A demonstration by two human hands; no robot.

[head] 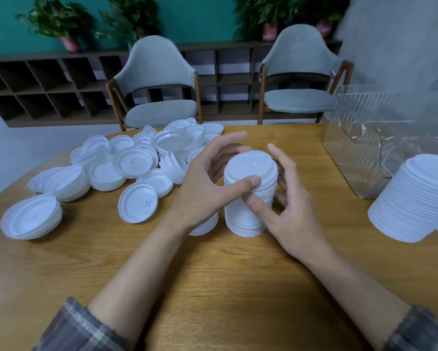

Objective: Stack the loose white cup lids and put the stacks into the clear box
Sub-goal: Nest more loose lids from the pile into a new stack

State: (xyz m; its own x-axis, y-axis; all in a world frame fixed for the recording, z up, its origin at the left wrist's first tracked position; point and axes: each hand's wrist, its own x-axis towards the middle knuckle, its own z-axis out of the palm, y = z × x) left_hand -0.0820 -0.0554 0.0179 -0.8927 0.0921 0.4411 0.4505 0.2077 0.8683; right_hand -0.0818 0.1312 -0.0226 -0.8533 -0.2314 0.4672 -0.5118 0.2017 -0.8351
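A tall stack of white cup lids (252, 164) stands upright on the wooden table (212, 274), near its middle. My left hand (202, 183) wraps it from the left, thumb pressed on the upper lids and fingers reaching behind the top. My right hand (293, 214) holds it from the right, thumb on the front and fingers curled behind, index finger pointing up. A heap of loose white lids (136, 160) spreads over the left and far side of the table. The clear box (359, 148) stands at the far right, ribbed and see-through.
A second, wider stack of lids (415, 198) sits at the right edge, in front of the box. One lid (205, 228) lies partly under my left wrist. Two grey chairs (159, 79) face the table's far edge.
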